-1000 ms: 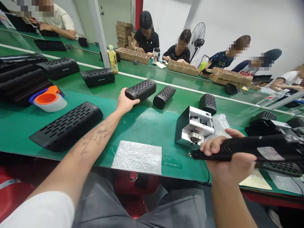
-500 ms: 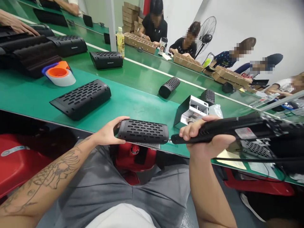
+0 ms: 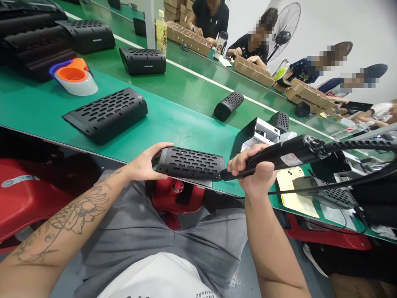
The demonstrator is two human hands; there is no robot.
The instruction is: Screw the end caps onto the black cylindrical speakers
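My left hand [image 3: 144,163] grips the left end of a small black perforated speaker shell [image 3: 190,163], held level at the table's near edge above my lap. My right hand [image 3: 256,171] is wrapped round a black electric screwdriver [image 3: 279,157] with a cable; its tip touches the shell's right end. Under the shell lies a bubble-wrap pad, mostly hidden.
On the green table [image 3: 173,120] lie a larger black grille shell [image 3: 107,114], an orange tape dispenser [image 3: 72,76], a white and black screw feeder [image 3: 256,134] and more black shells [image 3: 228,105]. Several people sit at the far side with cardboard trays [image 3: 252,70]. Red stools [image 3: 176,196] stand below.
My left hand picked the small shell off the belt and brought it to the near edge. The screwdriver in my right hand swung in until its tip met the shell's right end.
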